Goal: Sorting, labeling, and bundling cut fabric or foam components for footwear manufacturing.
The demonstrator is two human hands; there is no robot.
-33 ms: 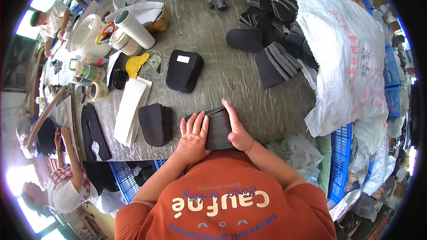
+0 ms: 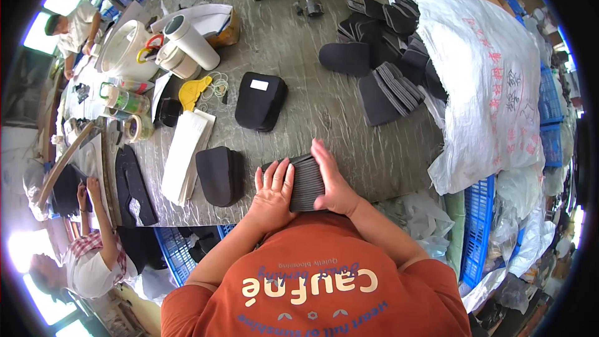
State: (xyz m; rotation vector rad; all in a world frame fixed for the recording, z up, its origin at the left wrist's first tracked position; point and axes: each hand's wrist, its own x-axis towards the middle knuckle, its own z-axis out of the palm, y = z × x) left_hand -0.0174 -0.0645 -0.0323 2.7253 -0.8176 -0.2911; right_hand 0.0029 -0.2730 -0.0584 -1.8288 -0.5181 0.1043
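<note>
Head view: the stack of dark ribbed pieces sits at the near table edge, pressed between your hands. Your left hand lies flat against its left side; your right hand clamps its right edge. A black pad lies just left; white sheets lie beyond.

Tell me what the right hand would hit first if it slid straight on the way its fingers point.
The right hand points up the table, away from the person. Past the dark stack it holds, bare grey tabletop follows; the fanned dark pieces lie off to the right, so probably nothing nearby.
</note>
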